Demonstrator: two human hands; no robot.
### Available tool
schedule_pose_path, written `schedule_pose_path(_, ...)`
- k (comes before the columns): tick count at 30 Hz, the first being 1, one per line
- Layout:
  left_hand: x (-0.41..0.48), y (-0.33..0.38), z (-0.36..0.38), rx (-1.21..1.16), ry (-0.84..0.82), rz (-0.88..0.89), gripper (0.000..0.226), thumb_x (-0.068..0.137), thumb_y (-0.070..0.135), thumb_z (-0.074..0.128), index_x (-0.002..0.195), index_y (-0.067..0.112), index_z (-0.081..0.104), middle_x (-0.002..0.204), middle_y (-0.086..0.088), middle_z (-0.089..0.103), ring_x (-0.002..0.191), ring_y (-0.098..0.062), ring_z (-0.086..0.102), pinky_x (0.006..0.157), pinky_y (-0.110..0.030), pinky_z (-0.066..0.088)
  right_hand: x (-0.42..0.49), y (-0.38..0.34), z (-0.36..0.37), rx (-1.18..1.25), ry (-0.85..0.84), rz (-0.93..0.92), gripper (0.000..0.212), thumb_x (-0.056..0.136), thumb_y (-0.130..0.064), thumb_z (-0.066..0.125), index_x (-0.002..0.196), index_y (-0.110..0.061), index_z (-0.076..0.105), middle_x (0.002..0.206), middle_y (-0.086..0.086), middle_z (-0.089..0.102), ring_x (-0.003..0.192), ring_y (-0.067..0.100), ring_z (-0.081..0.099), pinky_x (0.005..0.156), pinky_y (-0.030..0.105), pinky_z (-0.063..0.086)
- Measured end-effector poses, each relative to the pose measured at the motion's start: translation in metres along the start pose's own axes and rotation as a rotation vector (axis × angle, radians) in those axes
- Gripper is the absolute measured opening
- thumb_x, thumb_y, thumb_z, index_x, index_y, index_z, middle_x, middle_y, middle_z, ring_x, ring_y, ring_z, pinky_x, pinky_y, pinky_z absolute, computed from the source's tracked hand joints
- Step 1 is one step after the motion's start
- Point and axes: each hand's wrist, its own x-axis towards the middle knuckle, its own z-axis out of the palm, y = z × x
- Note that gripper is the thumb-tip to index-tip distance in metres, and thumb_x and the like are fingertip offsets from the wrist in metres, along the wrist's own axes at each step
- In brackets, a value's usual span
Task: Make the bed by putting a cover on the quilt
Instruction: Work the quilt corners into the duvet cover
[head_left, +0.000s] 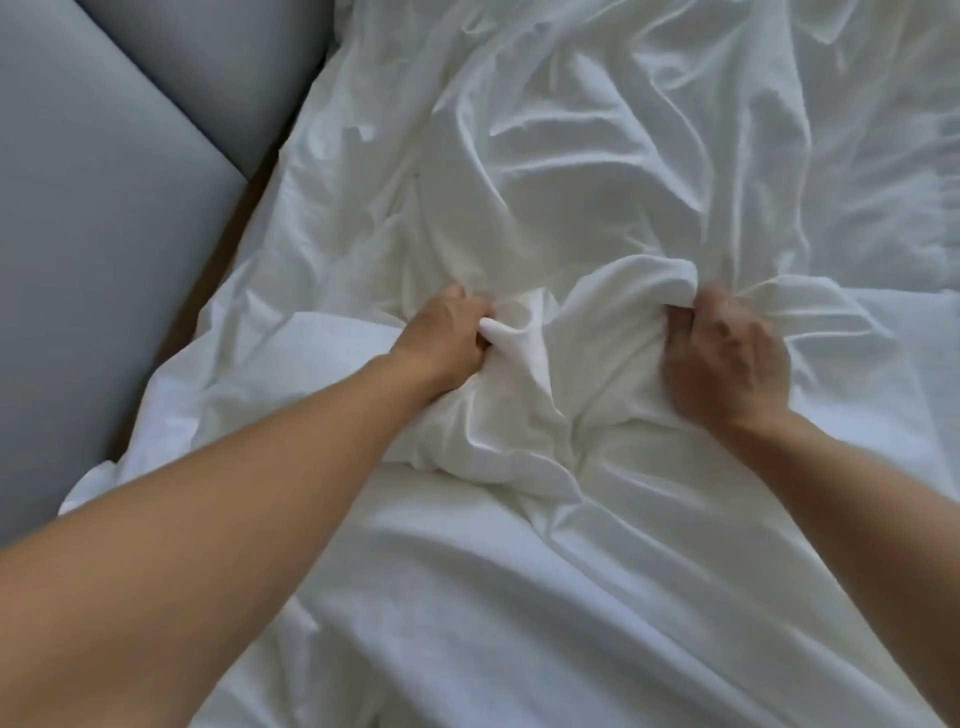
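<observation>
Both hands are clenched on white cloth. The left hand (445, 340) grips a fold, and the right hand (727, 358) curls into a raised bunch just beside it, fingertips buried. The cover (613, 301) bunches between the hands and spreads rumpled beyond them, cut off at the top and right. Where cover ends and quilt begins cannot be told — all is white. Grey padded panels (104, 218) stand at left.

A: How is my light?
B: Soft and even. Your cover (597, 130) is brightest at the upper right of the frame, nearly washed out there.
A: Shadows?
B: You get only pale grey ones in the folds. The whole frame is slightly soft, and your left forearm (182, 545) stretches wide at the lower left edge.
</observation>
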Motion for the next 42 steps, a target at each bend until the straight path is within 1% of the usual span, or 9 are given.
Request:
schedule_pose_path(5, -0.009, 0.093, 0.002, -0.156, 0.341, 0.309, 0.014, 0.079, 0.019, 0.040, 0.076, 0.010, 0.050, 0.075, -0.001, 0.050, 0.072, -0.033, 0.050, 0.061, -0.035, 0.035, 0.002, 0.042, -0.057, 0.101, 0.165, -0.185, 0.030, 0.105, -0.029, 0.047, 0.085, -0.007, 0.044, 0.061, 0.018, 0.047, 0.056, 0.044, 0.054, 0.058, 0.036, 0.030)
schedule_pose_path(11, -0.022, 0.235, 0.012, -0.164, 0.011, 0.477, 0.027, 0.081, 0.010, 0.054, 0.066, 0.026, 0.038, 0.067, 0.006, 0.047, 0.072, -0.031, 0.050, 0.060, -0.034, 0.039, 0.008, 0.160, -0.153, 0.138, 0.362, -0.059, 0.055, 0.105, -0.054, 0.033, 0.097, -0.002, 0.049, 0.079, 0.034, 0.057, 0.074, 0.054, 0.059, 0.072, 0.060, 0.051)
schedule_pose_path(14, -0.021, 0.268, 0.034, -0.088, -0.105, 0.495, 0.014, 0.089, 0.027, 0.066, 0.101, 0.026, 0.061, 0.097, 0.005, 0.053, 0.096, -0.025, 0.054, 0.082, -0.035, 0.047, 0.009, 0.208, -0.194, 0.196, 0.335, 0.081, 0.085, 0.095, -0.076, 0.020, 0.108, 0.003, 0.050, 0.100, 0.036, 0.056, 0.100, 0.053, 0.056, 0.094, 0.064, 0.045)
schedule_pose_path(18, -0.002, 0.241, 0.046, 0.187, 0.005, 0.222, 0.110, 0.064, 0.078, 0.071, 0.153, 0.032, 0.025, 0.157, -0.006, 0.020, 0.143, -0.034, 0.023, 0.118, -0.049, 0.024, 0.007, 0.278, -0.211, 0.120, 0.306, 0.316, 0.133, 0.061, -0.104, 0.007, 0.104, 0.013, 0.052, 0.130, 0.019, 0.057, 0.123, 0.037, 0.054, 0.088, 0.052, 0.036)
schedule_pose_path(19, 0.002, 0.227, 0.043, 0.209, 0.027, 0.126, 0.118, 0.060, 0.083, 0.070, 0.154, 0.033, 0.021, 0.159, -0.008, 0.018, 0.145, -0.036, 0.021, 0.120, -0.050, 0.021, 0.002, 0.268, -0.211, 0.134, 0.297, 0.404, 0.126, 0.064, -0.102, 0.020, 0.114, 0.009, 0.052, 0.133, 0.018, 0.055, 0.125, 0.037, 0.052, 0.112, 0.053, 0.037)
schedule_pose_path(26, -0.017, 0.121, 0.020, 0.344, -0.064, -0.179, 0.109, 0.056, 0.100, 0.036, 0.128, 0.020, 0.052, 0.122, -0.016, 0.058, 0.113, -0.038, 0.053, 0.096, -0.047, 0.046, -0.109, 0.098, -0.066, 0.081, -0.412, 0.028, 0.061, 0.090, -0.067, 0.053, 0.129, -0.020, 0.045, 0.125, 0.007, 0.060, 0.110, 0.033, 0.061, 0.081, 0.041, 0.048)
schedule_pose_path(35, -0.039, 0.088, 0.033, 0.522, -0.053, -0.256, 0.113, 0.054, 0.096, 0.056, 0.143, 0.027, 0.041, 0.131, -0.012, 0.048, 0.122, -0.038, 0.045, 0.104, -0.050, 0.037, -0.088, 0.189, -0.117, 0.046, -0.005, -0.199, 0.035, 0.085, -0.037, 0.065, 0.067, -0.011, 0.049, 0.054, 0.021, 0.055, 0.045, 0.043, 0.055, 0.042, 0.037, 0.041)
schedule_pose_path(39, -0.048, 0.080, 0.045, 0.522, -0.155, -0.362, 0.124, 0.043, 0.104, 0.045, 0.144, 0.035, 0.031, 0.142, -0.011, 0.043, 0.131, -0.038, 0.041, 0.110, -0.058, 0.028, -0.061, 0.321, -0.181, -0.175, 0.111, 0.230, 0.054, 0.099, -0.058, 0.045, 0.072, -0.011, 0.044, 0.059, 0.023, 0.051, 0.053, 0.046, 0.054, 0.055, 0.046, 0.049)
schedule_pose_path(42, -0.055, 0.074, 0.037, 0.482, -0.189, -0.389, 0.126, 0.043, 0.101, 0.054, 0.147, 0.036, 0.029, 0.147, -0.008, 0.039, 0.133, -0.037, 0.038, 0.107, -0.058, 0.033, -0.080, 0.428, -0.169, -0.193, -0.272, 0.543, 0.087, 0.074, -0.094, 0.029, 0.070, -0.012, 0.055, 0.069, 0.020, 0.062, 0.064, 0.040, 0.060, 0.066, 0.054, 0.054)
